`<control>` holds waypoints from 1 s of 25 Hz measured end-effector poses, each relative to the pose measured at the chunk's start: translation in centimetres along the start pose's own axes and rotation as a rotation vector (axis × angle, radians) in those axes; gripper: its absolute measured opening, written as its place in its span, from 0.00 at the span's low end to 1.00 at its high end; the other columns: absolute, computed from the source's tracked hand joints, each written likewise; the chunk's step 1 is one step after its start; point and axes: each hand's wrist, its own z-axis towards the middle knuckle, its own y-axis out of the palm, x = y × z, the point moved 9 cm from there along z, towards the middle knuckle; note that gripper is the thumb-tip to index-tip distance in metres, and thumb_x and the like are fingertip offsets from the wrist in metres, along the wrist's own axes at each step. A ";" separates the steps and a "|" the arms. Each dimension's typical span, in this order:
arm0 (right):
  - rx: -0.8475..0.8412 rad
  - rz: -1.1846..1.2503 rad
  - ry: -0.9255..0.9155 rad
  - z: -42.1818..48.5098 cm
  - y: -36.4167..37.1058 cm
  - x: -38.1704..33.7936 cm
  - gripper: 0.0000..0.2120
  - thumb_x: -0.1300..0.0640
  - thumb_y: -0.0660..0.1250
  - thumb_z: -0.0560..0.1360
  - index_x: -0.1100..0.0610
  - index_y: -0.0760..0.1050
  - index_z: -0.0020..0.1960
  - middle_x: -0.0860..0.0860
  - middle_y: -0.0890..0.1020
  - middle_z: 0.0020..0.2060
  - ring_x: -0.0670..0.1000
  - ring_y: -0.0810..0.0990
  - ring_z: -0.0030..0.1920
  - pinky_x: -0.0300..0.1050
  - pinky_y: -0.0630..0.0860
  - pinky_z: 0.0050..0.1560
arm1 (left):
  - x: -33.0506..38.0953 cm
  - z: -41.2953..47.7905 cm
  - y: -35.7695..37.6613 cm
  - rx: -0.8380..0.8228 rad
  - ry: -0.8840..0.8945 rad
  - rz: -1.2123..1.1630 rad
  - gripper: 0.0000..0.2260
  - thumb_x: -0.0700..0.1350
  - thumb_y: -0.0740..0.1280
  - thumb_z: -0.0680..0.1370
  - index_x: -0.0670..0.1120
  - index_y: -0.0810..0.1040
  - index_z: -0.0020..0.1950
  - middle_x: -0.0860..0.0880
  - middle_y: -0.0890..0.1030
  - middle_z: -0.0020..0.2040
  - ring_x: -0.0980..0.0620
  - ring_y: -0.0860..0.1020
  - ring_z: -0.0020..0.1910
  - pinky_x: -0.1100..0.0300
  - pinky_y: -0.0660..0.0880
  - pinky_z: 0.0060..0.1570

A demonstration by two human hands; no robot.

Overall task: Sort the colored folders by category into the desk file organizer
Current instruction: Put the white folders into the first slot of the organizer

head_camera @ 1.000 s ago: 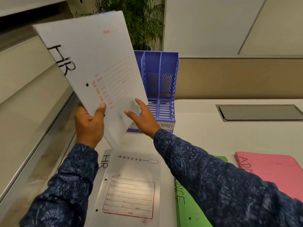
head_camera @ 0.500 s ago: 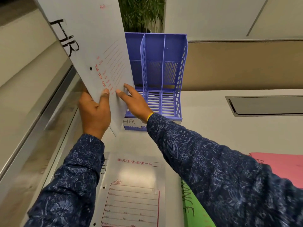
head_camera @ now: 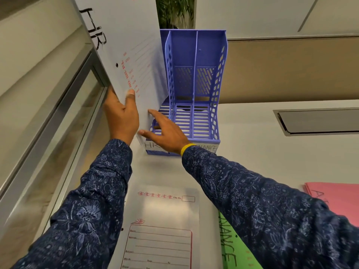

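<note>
At upper left of the frame, the white HR folder (head_camera: 124, 47) has swung upright; its lower corner now meets the purple file organizer's (head_camera: 196, 90) leftmost HR slot, left hand (head_camera: 122, 117) gripping it, right hand (head_camera: 167, 131) spread, steadying it.

The file organizer (head_camera: 196, 84) was moulded purple plastic, matt, with slotted and perforated walls. The white HR folder (head_camera: 124, 45) looked like smooth, thin card with a faint sheen, as did the white folder (head_camera: 163, 230) lying flat, which caught a soft glare. The green folder (head_camera: 239, 253) and pink folder (head_camera: 338, 199) were matt card. The worktop (head_camera: 272, 148) was smooth, pale laminate; the sleeves (head_camera: 272, 210) were patterned woven cloth.
</note>
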 end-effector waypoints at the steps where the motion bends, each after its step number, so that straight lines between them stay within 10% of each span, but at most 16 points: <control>1: -0.003 -0.045 -0.005 0.0 0.2 0.0 0.41 0.34 0.65 0.73 0.53 0.55 0.77 0.50 0.64 0.75 0.53 0.73 0.67 0.52 0.71 0.65 | -0.2 0.3 0.3 0.009 -0.002 -0.007 0.18 0.41 0.63 0.80 0.41 0.68 0.70 0.45 0.76 0.64 0.51 0.77 0.62 0.64 0.77 0.55; 15: 0.093 -0.174 -0.009 -0.2 0.4 0.7 0.32 0.48 0.63 0.78 0.61 0.57 0.76 0.58 0.68 0.73 0.57 0.66 0.72 0.52 0.63 0.73 | -0.7 0.0 2.1 0.116 0.092 -0.047 0.16 0.39 0.64 0.80 0.52 0.63 0.63 0.51 0.74 0.59 0.57 0.75 0.59 0.71 0.73 0.56; 25: 0.119 -0.247 -0.036 0.3 0.5 0.5 0.17 0.52 0.65 0.76 0.60 0.69 0.61 0.57 0.79 0.53 0.57 0.73 0.53 0.55 0.71 0.60 | -4.4 -0.5 2.1 0.026 -0.010 0.131 0.16 0.42 0.69 0.77 0.35 0.72 0.61 0.45 0.78 0.57 0.51 0.79 0.56 0.77 0.74 0.45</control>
